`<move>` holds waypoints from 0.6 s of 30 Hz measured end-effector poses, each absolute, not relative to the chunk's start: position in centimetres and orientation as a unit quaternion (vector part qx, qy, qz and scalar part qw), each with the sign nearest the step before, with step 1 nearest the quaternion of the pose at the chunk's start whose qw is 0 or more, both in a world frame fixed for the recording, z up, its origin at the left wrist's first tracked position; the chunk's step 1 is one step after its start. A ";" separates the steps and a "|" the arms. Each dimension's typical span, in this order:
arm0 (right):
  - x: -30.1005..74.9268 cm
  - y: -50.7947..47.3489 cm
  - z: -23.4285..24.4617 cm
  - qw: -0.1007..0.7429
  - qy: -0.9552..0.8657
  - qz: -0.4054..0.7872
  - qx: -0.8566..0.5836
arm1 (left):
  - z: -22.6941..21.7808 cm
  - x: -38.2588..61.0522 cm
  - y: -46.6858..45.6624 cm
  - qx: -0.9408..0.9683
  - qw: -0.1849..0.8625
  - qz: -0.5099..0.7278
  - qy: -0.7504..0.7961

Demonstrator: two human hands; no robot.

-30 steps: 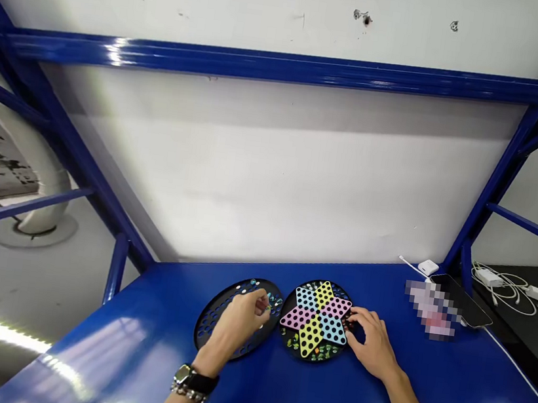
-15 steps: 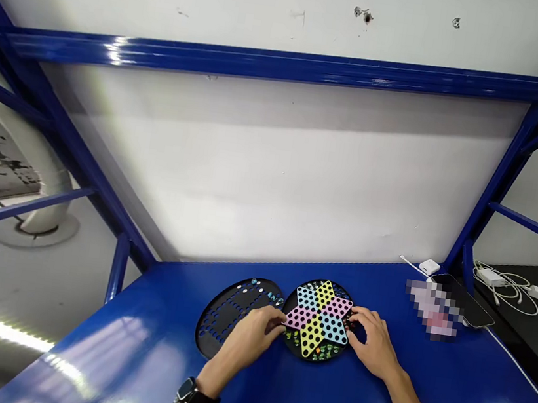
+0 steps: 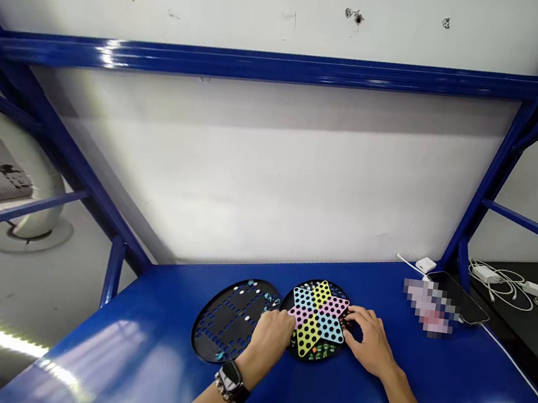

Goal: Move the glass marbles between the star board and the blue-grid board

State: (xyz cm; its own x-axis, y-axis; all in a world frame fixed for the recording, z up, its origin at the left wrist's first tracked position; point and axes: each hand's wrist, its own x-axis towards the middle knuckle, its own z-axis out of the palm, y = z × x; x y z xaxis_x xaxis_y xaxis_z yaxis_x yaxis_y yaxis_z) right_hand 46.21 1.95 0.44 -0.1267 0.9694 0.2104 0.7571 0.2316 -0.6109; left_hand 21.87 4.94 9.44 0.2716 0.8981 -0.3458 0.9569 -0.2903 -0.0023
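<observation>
Two black discs sit side by side on a blue steel bench [image 3: 469, 373]; leftmost, a perforated tray [image 3: 228, 322] carries a few marbles [image 3: 251, 284] near its rim at 1 o'clock; the left hand [image 3: 270, 342], a watch [image 3: 230, 378] on its wrist, curls its fingers down over the 8 o'clock edge of the Chinese checkers board [image 3: 318, 314], and whether they pinch anything is hidden; the right hand [image 3: 370, 342] sits at the board's 3 o'clock, fingers loosely spread and bent, any hold impossible to tell; a smartphone [image 3: 459, 298] lies further right.

Workshop-like room, blue steel rack [image 3: 268, 60], scuffed white wall [image 3: 253, 173], charger cables [image 3: 501, 283]
</observation>
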 end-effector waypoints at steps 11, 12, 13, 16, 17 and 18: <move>46.1 1.7 1.2 0.298 -0.720 0.194 -0.596 | 10.0 19.6 5.7 0.792 0.101 -0.123 0.590; 46.1 1.7 1.2 0.299 -0.719 0.197 -0.596 | 10.0 18.9 5.9 0.790 0.103 -0.100 0.596; 46.1 1.7 1.2 0.299 -0.718 0.200 -0.595 | 9.9 18.1 6.1 0.785 0.105 -0.066 0.607; 46.0 1.8 1.3 0.297 -0.719 0.206 -0.593 | 9.3 14.9 6.8 0.737 0.123 0.059 0.662; 46.1 1.8 1.3 0.297 -0.719 0.206 -0.593 | 9.0 13.8 7.0 0.718 0.133 0.084 0.678; 46.1 1.8 1.3 0.297 -0.720 0.205 -0.593 | 8.6 12.8 7.2 0.705 0.143 0.093 0.688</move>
State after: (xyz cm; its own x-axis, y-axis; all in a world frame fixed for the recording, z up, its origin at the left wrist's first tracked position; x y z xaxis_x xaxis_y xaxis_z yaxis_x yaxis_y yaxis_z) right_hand 46.06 1.76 1.29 -0.1203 0.9756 0.1835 0.7318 0.2120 -0.6477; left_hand 12.80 7.18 8.57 0.0357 0.9972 -0.0663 0.9438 -0.0119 0.3303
